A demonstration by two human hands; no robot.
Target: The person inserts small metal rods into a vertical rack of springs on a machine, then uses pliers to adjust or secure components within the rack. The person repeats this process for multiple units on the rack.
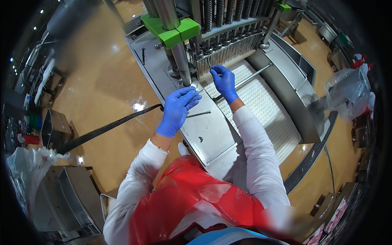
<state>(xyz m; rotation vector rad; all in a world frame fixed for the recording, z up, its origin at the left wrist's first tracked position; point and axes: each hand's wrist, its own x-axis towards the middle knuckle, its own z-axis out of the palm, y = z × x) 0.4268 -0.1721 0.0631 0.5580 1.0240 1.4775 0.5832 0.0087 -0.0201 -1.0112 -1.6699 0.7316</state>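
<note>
The left arm [136,173] and right arm [261,157], both white-sleeved, are held out forward and angled so the hands end up pretty close together, just not touching. The left hand [174,112] is gloved in blue, its back turned up, with the fingers [188,98] loosely bent and aimed off to the right. The right hand [224,83], blue-gloved too, is held a bit farther out, fingertips kinda pinched toward the thumb. A strip of bare skin is left showing at each wrist [162,141].

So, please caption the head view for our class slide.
Blue-gloved left hand beside a steel column, right hand near the row of needles above a white conveyor belt.
</note>
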